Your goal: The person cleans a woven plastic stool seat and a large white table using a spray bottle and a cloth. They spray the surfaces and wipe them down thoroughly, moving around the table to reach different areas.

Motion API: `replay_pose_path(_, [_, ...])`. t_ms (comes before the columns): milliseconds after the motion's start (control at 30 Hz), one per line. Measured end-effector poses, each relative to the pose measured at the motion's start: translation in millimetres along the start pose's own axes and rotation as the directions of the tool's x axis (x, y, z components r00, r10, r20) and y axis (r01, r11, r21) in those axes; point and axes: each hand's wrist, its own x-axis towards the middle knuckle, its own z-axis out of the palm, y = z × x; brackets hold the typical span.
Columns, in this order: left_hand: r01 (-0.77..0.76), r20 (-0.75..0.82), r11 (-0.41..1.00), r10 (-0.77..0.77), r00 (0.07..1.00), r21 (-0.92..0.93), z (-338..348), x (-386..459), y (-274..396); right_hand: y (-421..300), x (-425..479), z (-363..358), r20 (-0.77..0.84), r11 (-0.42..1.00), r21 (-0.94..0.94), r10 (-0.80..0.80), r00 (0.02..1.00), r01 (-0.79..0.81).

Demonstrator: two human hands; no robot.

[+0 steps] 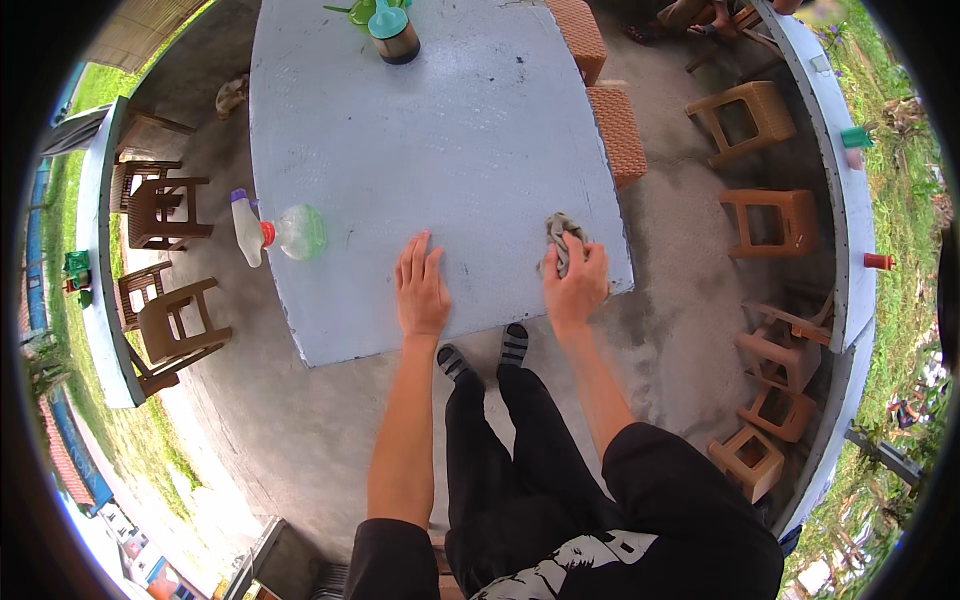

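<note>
A pale blue-grey painted table [442, 150] stands before me, with small wet-looking spots and dark marks on its top. My left hand [422, 286] lies on it near the front edge, fingers apart and nothing held. Close to the table's right front corner, my right hand [576, 281] grips a crumpled grey cloth [562, 232] against the top. A clear spray bottle [300, 232] with a white and purple trigger head is at the left edge, its head reaching past the edge. At the far end are a dark container with a turquoise lid [394, 37] and a green item [362, 10].
Woven-pattern brown stools [619, 135] touch the table's right side. Several plastic stools [776, 223] stand beside a long table [855, 285] at the right. Brown chairs [176, 322] stand by another table [101, 262] at the left. Part of a seated person [694, 15] shows at the upper right.
</note>
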Motion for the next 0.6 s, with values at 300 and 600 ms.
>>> replay_pose_path(300, [0.027,-0.02,0.999,-0.028,0.999,-0.044,-1.6,-2.6,-2.6,-5.7,25.3,-0.6,0.22,0.886,0.286,-0.432,0.875,0.365])
replay_pose_path(600, [0.025,-0.018,0.998,-0.026,0.999,-0.061,-0.7,-0.6,5.2,7.1,61.6,22.4,-0.034,0.995,-0.065,0.069,0.997,-0.071])
